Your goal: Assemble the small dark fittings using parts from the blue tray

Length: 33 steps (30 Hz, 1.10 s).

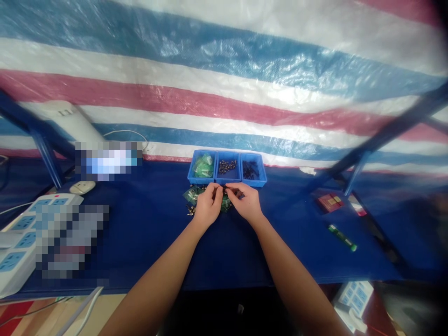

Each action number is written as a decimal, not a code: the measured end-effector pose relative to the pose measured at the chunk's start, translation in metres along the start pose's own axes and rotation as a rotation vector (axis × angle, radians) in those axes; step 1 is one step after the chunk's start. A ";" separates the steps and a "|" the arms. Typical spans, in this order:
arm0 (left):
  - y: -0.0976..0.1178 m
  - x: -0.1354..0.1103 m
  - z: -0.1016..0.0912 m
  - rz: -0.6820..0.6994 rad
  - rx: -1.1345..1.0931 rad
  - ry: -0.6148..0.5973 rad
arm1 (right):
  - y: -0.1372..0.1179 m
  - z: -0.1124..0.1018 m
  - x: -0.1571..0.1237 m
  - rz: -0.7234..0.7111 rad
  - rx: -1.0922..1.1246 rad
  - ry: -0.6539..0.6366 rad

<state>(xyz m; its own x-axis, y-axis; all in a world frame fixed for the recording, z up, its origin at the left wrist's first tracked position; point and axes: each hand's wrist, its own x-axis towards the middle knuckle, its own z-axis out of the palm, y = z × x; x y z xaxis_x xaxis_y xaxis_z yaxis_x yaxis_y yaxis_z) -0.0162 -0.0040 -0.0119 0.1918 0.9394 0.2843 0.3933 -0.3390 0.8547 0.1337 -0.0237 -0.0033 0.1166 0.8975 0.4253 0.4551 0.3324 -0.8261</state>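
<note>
My left hand (pixel 209 201) and my right hand (pixel 245 199) meet over the blue table, fingertips pinched close together. Whatever they pinch is too small and dark to make out. Beneath and beside them lie green plastic packets (pixel 193 194) and small brass-coloured metal parts (pixel 191 210), partly covered by my hands. Just behind stand three joined blue bins. Green packets fill the left bin (pixel 190 177), brass-coloured parts lie in the middle bin (pixel 227 179), and small dark pieces are in the right bin (pixel 261 181).
A white power strip (pixel 52 205) and a mouse (pixel 82 187) are at the left. On the right lie a dark red box (pixel 329 202) and a green tube-like packet (pixel 342 237). Blue metal posts (pixel 357 175) flank the table; a striped tarp (pixel 224 100) hangs behind.
</note>
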 end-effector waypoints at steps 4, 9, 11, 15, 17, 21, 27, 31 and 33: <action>-0.002 0.000 0.000 0.010 0.002 0.001 | 0.000 0.002 -0.002 0.056 0.038 0.038; -0.001 -0.002 -0.001 0.015 -0.008 0.009 | 0.007 -0.002 0.002 0.177 0.127 0.138; -0.002 -0.003 0.000 0.010 -0.012 0.022 | 0.013 -0.007 0.007 0.273 0.153 0.215; -0.004 -0.003 0.001 0.017 -0.010 0.035 | 0.023 -0.017 0.015 0.323 0.127 0.336; -0.005 -0.003 0.001 0.022 0.001 0.036 | 0.025 -0.019 0.015 0.278 0.123 0.313; -0.004 -0.003 0.000 0.026 0.033 0.038 | 0.022 -0.021 0.009 0.201 -0.035 0.223; -0.003 0.000 -0.002 0.031 0.071 0.071 | 0.022 -0.022 0.007 0.193 -0.450 -0.076; -0.005 0.001 0.000 0.044 0.072 0.045 | 0.022 -0.019 0.007 0.307 -0.574 -0.156; -0.005 0.001 0.000 0.051 0.078 0.026 | 0.022 -0.018 0.007 0.333 -0.600 -0.186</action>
<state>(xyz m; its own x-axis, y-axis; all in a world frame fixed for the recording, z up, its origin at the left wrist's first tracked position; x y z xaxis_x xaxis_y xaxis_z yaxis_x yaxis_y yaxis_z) -0.0176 -0.0013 -0.0162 0.1903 0.9214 0.3389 0.4527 -0.3887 0.8025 0.1608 -0.0155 -0.0123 0.2058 0.9760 0.0719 0.8356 -0.1370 -0.5320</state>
